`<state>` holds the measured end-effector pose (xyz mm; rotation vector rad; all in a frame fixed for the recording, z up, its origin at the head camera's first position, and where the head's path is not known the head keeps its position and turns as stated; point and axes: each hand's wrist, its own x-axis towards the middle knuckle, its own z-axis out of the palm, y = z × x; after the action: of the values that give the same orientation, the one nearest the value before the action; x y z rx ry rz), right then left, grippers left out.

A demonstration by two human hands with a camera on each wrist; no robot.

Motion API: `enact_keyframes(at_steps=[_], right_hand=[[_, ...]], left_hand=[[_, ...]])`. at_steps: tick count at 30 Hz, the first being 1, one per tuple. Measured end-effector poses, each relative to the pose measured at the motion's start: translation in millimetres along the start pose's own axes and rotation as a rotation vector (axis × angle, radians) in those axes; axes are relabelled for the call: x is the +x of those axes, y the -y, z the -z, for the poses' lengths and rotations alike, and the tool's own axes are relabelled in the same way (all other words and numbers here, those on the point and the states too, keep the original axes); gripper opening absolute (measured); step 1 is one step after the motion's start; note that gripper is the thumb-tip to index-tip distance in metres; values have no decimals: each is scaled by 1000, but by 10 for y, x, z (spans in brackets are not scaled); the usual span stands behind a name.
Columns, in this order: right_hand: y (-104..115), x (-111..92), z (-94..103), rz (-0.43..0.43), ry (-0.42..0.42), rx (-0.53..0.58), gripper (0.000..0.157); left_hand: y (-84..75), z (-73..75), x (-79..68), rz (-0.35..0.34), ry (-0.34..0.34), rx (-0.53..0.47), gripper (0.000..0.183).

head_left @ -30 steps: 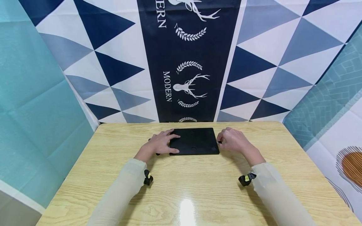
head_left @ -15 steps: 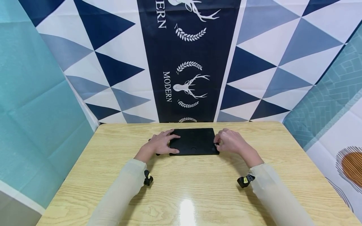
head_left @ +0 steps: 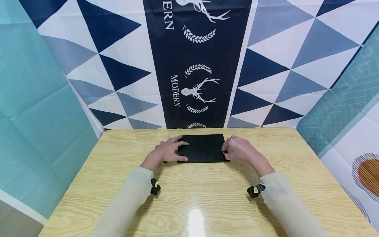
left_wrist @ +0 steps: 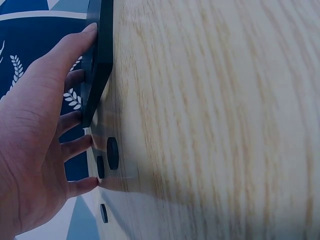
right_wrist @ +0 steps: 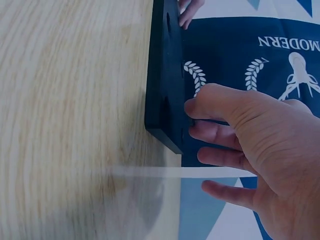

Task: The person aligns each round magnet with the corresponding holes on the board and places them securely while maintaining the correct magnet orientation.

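Note:
A flat black rectangular board (head_left: 205, 144) with shallow round recesses lies near the table's far edge. My left hand (head_left: 168, 149) is spread over its left end, thumb near the front corner, fingertips resting on the top. In the left wrist view that thumb touches the board (left_wrist: 104, 55), and several small black discs (left_wrist: 113, 153) lie beside the hand. With thumb and forefinger, my right hand (head_left: 240, 149) pinches a small dark piece (head_left: 225, 152), probably a disc, at the board's right front corner. Its shape is mostly hidden by the fingers, also in the right wrist view.
The wooden table (head_left: 189, 187) reaches toward me from the board. A patterned cloth (head_left: 195, 65) hangs right behind the table's far edge. Small black cameras are strapped to both wrists.
My right hand has moved left from beside the board to over its right edge, then slightly toward the front corner, carrying the small dark piece. The left hand and board have stayed still.

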<state>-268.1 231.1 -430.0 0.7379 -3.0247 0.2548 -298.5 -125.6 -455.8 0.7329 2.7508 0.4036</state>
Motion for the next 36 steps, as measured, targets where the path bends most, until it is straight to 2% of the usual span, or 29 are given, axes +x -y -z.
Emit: enact_keyframes(at_steps=[20,29,36], right_hand=[[13,-9,-65,86,-3,-27,8],[12,-2,-108,79,9,-15,7],[8,-4,-107,112,-4,-25,4]], left_hand=[[13,-11,23,0,2,4,78],[18,-11,32,-1,5,6,79],[26,-17,26,-1,7,-8,78]])
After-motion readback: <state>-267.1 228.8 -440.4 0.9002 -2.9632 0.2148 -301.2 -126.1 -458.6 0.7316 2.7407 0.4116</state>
